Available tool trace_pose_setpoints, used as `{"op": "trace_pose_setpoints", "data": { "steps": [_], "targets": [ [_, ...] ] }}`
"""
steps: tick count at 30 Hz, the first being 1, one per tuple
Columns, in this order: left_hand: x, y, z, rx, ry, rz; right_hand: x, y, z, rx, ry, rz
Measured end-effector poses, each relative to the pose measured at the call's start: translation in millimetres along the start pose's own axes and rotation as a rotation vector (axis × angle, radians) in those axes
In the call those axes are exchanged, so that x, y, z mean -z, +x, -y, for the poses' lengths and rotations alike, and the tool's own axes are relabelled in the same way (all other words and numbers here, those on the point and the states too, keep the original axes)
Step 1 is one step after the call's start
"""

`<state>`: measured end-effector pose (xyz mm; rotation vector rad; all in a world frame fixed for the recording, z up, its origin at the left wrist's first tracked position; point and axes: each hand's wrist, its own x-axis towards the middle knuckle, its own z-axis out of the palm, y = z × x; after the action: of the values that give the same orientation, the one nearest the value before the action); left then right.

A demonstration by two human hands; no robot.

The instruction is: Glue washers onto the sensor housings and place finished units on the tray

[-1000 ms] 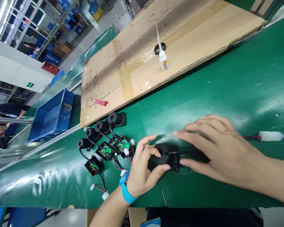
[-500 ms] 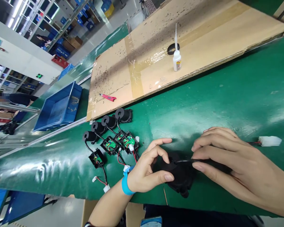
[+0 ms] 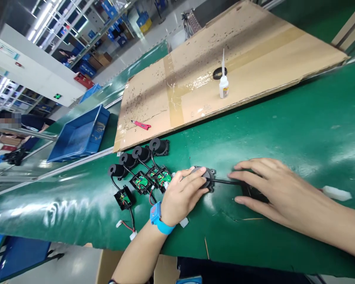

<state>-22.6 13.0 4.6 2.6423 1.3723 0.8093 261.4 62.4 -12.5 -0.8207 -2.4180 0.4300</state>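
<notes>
My left hand (image 3: 183, 188) is closed over a black round housing (image 3: 208, 182) with a lugged flange, on the green table; the fingers cover much of it. A black cable (image 3: 226, 182) runs from the housing to a black box (image 3: 253, 192) under my right hand (image 3: 266, 187). That hand is open, its thumb and fingers apart around the box, which it partly hides. Beyond the wrist lies a white connector (image 3: 337, 193). Left of my left hand, several similar black housings (image 3: 140, 153) stand in a row, cabled to open boxes with green circuit boards (image 3: 141, 181).
A cardboard sheet (image 3: 195, 94) covers the table's far side, bearing a red cutter (image 3: 141, 125), a white dropper bottle (image 3: 224, 86) and a black ring (image 3: 219, 73). A blue bin (image 3: 78, 134) stands at left. Another person (image 3: 32, 122) is at the far left.
The black housing has gone from upright-facing near me to lying farther away on the table, with my left hand now over its top. My right hand's fingers have let go of the cable and spread.
</notes>
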Motion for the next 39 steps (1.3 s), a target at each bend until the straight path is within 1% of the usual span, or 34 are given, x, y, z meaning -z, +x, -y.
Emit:
{"op": "trace_pose_setpoints", "data": {
  "steps": [2, 4, 6, 8, 10, 13, 16, 18, 19, 21, 23, 25, 27, 30, 32, 34, 35, 37, 39],
  "targets": [
    [0.1, -1, 1, -0.023, 0.136, -0.034, 4, -6, -11, -0.01, -0.058, 0.053],
    [1.5, 0, 0, -0.009, 0.276, -0.036, 8, -11, -19, -0.021, -0.072, 0.096],
    [3.6, 3, 1, 0.027, 0.376, -0.029, 10, -12, -21, -0.056, -0.02, 0.127],
    [5.8, 10, 8, 0.082, 0.432, -0.013, 9, -9, -14, -0.103, 0.081, 0.159],
    [8.6, 19, 22, 0.157, 0.469, 0.027, 6, -4, -2, -0.109, 0.203, 0.226],
    [14.7, 36, 52, 0.251, 0.492, 0.146, 2, 2, 16, -0.019, 0.347, 0.369],
    [23.2, 50, 79, 0.277, 0.507, 0.194, 0, 6, 24, 0.057, 0.399, 0.439],
    [29.3, 55, 91, 0.266, 0.513, 0.19, 0, 8, 23, 0.068, 0.389, 0.42],
    [32.3, 57, 95, 0.257, 0.51, 0.189, 2, 9, 22, 0.072, 0.364, 0.383],
    [37.5, 61, 99, 0.232, 0.498, 0.176, 7, 12, 17, 0.076, 0.255, 0.264],
    [40.9, 63, 99, 0.201, 0.481, 0.15, 16, 15, 7, 0.034, 0.094, 0.134],
    [41.3, 64, 93, 0.173, 0.484, 0.118, 31, 15, -12, -0.077, -0.072, 0.026],
    [38.1, 60, 78, 0.133, 0.53, 0.085, 54, 10, -40, -0.229, -0.225, -0.079],
    [25.9, 44, 37, -0.042, 0.491, 0.063, 98, -3, -95, -0.488, -0.455, -0.259],
    [14.6, 29, 7, -0.152, 0.41, 0.087, 128, -11, -136, -0.682, -0.583, -0.382],
    [4.4, 15, -15, -0.219, 0.339, 0.119, 153, -16, -172, -0.842, -0.659, -0.452],
    [0.6, 10, -22, -0.223, 0.317, 0.156, 162, -18, -187, -0.898, -0.671, -0.454],
    [-3.1, 2, -27, -0.171, 0.309, 0.25, 172, -19, -207, -0.975, -0.676, -0.448],
    [-2.0, -3, -25, -0.071, 0.333, 0.329, 173, -20, -216, -0.979, -0.667, -0.433]
  ]
}}
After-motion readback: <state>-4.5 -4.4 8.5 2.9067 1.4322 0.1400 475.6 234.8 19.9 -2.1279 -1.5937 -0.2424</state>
